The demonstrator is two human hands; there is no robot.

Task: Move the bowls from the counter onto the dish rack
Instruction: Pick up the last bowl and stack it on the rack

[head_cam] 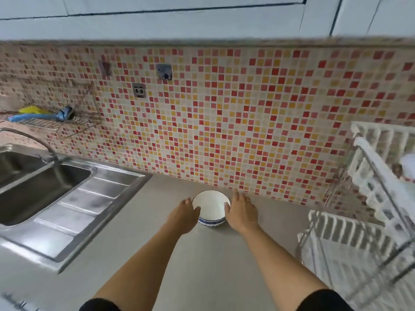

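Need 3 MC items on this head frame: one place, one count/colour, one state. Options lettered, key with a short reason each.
1. Where does the bowl stand?
A. in the sink
B. on the counter by the tiled wall
C. on the dish rack

2. What colour is the band around the bowl's base?
A. blue
B. green
C. red

3. How do the hands meet the bowl?
A. only the left hand touches it
B. both flank it, thumbs at the rim
C. neither is near it

Key: 1 B, it sits on the grey counter between sink and dish rack. 2 A, a blue pattern rings the base. 3 B, the left hand and the right hand are at either side.
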